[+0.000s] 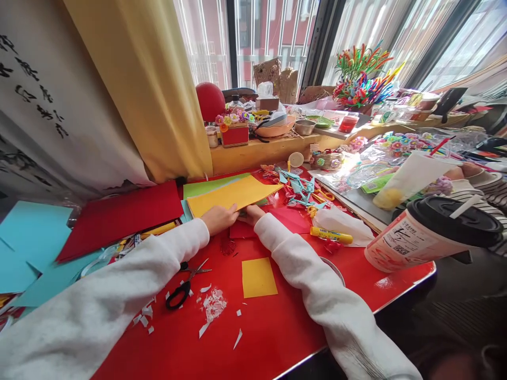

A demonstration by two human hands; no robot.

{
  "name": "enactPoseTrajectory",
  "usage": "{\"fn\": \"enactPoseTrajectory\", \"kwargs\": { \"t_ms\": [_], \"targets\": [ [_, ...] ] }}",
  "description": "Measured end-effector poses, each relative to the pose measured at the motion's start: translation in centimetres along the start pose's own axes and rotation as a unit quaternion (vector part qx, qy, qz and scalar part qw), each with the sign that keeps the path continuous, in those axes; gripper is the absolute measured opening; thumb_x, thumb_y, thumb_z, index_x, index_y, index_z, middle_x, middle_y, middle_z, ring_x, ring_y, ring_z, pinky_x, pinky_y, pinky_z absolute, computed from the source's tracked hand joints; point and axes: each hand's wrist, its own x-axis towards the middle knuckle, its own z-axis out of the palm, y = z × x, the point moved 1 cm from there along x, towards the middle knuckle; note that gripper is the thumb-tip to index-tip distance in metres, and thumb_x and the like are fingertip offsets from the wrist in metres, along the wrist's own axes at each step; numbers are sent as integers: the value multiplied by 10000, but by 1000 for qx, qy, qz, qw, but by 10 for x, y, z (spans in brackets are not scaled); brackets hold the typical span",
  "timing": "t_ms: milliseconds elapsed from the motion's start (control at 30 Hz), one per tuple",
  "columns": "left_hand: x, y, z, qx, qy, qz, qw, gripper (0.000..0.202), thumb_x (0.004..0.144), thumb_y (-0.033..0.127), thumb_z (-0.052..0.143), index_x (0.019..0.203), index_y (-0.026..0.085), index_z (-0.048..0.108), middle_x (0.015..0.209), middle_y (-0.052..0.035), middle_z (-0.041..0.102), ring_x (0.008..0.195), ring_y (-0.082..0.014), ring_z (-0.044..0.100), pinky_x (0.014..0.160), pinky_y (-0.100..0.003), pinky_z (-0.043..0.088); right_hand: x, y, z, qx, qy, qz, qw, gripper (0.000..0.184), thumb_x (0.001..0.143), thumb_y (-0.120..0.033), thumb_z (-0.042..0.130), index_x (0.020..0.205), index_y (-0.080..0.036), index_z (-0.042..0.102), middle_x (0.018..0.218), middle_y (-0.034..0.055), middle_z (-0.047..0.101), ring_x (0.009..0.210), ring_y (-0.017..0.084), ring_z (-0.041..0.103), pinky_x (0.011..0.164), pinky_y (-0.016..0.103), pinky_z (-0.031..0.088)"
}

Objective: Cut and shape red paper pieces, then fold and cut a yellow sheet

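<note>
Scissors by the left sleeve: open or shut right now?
Open. The scissors lie flat on the red table, and their two blades are spread in a narrow V.

yellow paper sheet (233, 194), lying flat, angled, on red table (277, 327)

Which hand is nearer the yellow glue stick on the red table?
Right. The right hand is left of the yellow glue stick; the left hand lies farther left, beyond it. Both touch the large yellow paper sheet.
</note>
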Motion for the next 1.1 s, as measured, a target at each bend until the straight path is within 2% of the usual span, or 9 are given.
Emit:
{"fn": "enactPoseTrajectory", "kwargs": {
  "t_ms": [133,233,300,367,500,567,667,900,1100],
  "targets": [
    [1,-23,6,-131,9,-24,991,445,844,281,222,1286,323,196,1225,-16,464,957,-221,541,744,-323,411,1,2,-2,-5,10,12,1000,199,697,-29,471,839,-169,484,649,2,584,638,123,580,609,294,538],
    [3,-45,12,-223,18,-48,973,481,839,397,214,1305,307,130,1264,5,421,1047,-192,486,823,-283,369,0,0,-1,-4,17,19,1000,156,696,-53,504,809,-153,462,652,7,575,644,126,578,625,314,536],
    [4,-54,19,-296,32,-86,951,566,788,486,305,1296,257,203,1274,-15,408,1091,-205,444,865,-279,335,-1,-1,0,-3,22,21,1000,159,693,-72,529,805,-153,451,663,7,574,657,127,578,635,319,535],
    [4,-60,24,-372,43,-122,919,630,709,550,407,1239,216,342,1242,-33,442,1097,-225,428,874,-277,321,-2,-1,1,-2,26,22,999,162,693,-89,546,800,-155,444,668,7,572,669,131,579,640,326,535],
    [2,-63,32,-517,-2,-140,844,536,652,590,445,958,176,595,988,-22,606,929,-227,518,774,-268,370,-1,0,1,-4,32,24,999,153,697,-124,558,789,-159,441,664,8,569,673,142,581,634,348,537],
    [0,-64,35,-542,-15,-145,828,515,658,592,432,898,177,621,891,-12,632,851,-206,540,725,-260,387,0,0,1,-7,35,25,999,152,695,-126,562,781,-159,441,656,7,567,664,141,581,629,351,538],
    [-3,-66,40,-557,-10,-162,814,509,642,586,457,891,175,627,859,-21,639,809,-190,544,677,-254,399,0,1,0,-13,39,25,999,160,688,-107,558,781,-160,439,639,4,565,643,136,579,626,348,539],
    [-10,-62,40,-559,-11,-177,810,435,538,560,564,683,158,647,629,-21,623,687,-202,553,578,-259,402,-3,2,3,-28,45,8,999,142,712,-114,513,816,-185,449,608,-19,570,584,116,579,641,363,531],
    [-8,-52,24,-467,8,-155,871,442,519,537,579,750,164,628,750,-22,629,792,-196,546,657,-230,387,-1,4,3,-40,45,5,998,155,713,-110,488,843,-192,463,615,-16,587,573,114,583,646,375,525]
  ]
}}
